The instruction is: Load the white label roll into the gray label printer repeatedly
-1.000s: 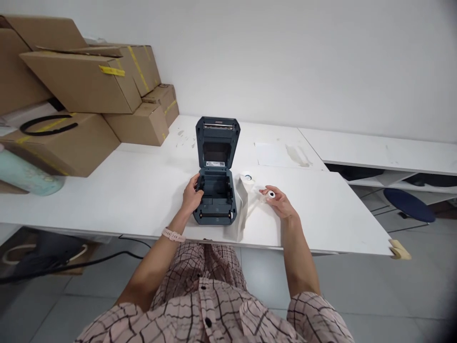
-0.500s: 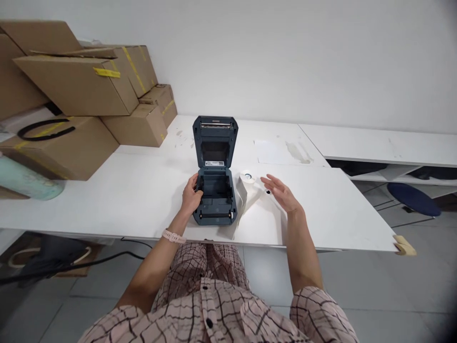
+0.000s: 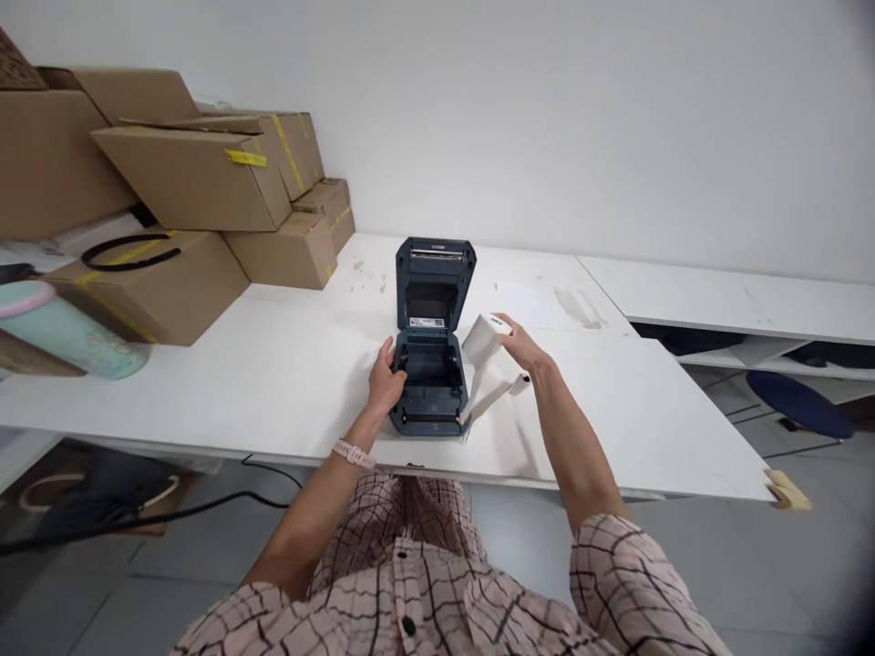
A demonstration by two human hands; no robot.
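A dark blue-grey label printer (image 3: 430, 401) stands on the white table with its lid (image 3: 436, 282) raised and its inner bay bare. My left hand (image 3: 386, 375) grips the left side wall of the printer, thumb over the rim. To the right of the printer, my right hand (image 3: 520, 344) is closed round a white label roll (image 3: 482, 339), tilted and partly covered by the fingers. A loose strip of paper (image 3: 488, 401) trails from the roll down to the table. Under my right wrist lies a small roll (image 3: 520, 384) with a dark core.
Several cardboard boxes (image 3: 198, 182) are stacked at the left, a black band (image 3: 129, 253) on one. A mint-green bottle (image 3: 75, 328) lies at the far left. A white sheet (image 3: 526, 303) lies behind. A blue stool (image 3: 798, 403) stands at the right beyond the table edge.
My right hand has closed round the label roll and tilted it up off the table. My left hand stays on the printer's side. The whole view has shifted slightly.
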